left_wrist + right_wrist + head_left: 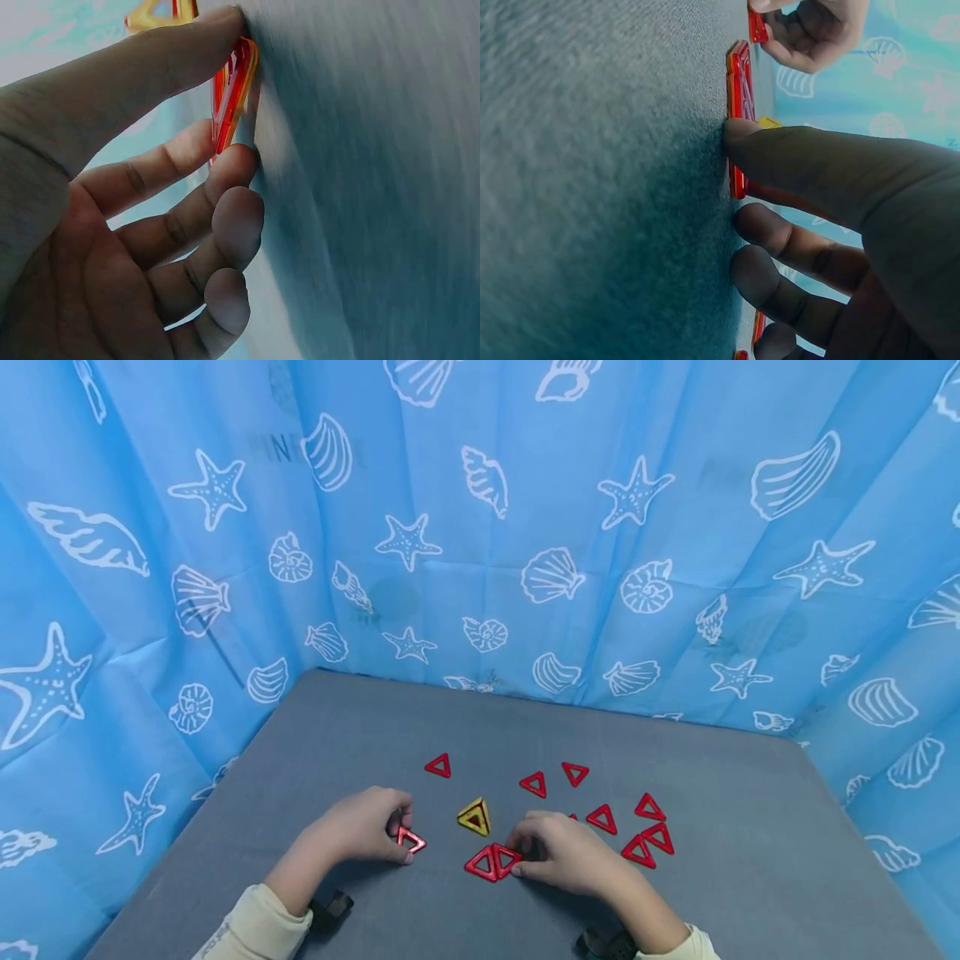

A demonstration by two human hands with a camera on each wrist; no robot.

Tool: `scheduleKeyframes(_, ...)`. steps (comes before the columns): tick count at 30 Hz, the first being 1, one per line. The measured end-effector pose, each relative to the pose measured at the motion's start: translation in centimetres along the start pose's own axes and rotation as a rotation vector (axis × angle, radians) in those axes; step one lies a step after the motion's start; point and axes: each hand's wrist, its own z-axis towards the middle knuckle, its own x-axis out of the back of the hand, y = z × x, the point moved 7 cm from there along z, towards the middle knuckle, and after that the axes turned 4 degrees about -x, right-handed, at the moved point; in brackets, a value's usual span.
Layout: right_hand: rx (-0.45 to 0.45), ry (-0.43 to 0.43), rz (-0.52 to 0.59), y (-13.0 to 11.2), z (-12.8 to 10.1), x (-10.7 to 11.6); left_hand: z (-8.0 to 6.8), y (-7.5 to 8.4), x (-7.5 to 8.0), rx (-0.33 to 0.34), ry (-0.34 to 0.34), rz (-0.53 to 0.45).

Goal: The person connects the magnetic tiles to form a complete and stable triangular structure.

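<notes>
My left hand (401, 837) pinches a red triangle tile (411, 840) between thumb and forefinger, tilted up off the grey table; the left wrist view shows this tile (234, 86) on edge against the tabletop. My right hand (517, 858) holds one end of two joined red triangles (491, 862) lying flat, and in the right wrist view its thumb (780, 146) and a finger bracket that red pair (739, 79). Between the hands stands a small yellow pyramid (475, 817) of triangle tiles.
Several loose red triangles lie flat on the grey table (315, 752): one at the back left (438, 766), two behind the right hand (534, 784), and a cluster to its right (649, 839). A blue seashell-print curtain (480, 527) encloses the table's back and sides.
</notes>
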Motion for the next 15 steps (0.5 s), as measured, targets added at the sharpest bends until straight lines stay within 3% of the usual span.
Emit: scheduleKeyframes(15,0.018,-0.028,0.038,-0.2,0.1,-0.5,2.4,3.8,-2.8,-0.075,0.034,0.094)
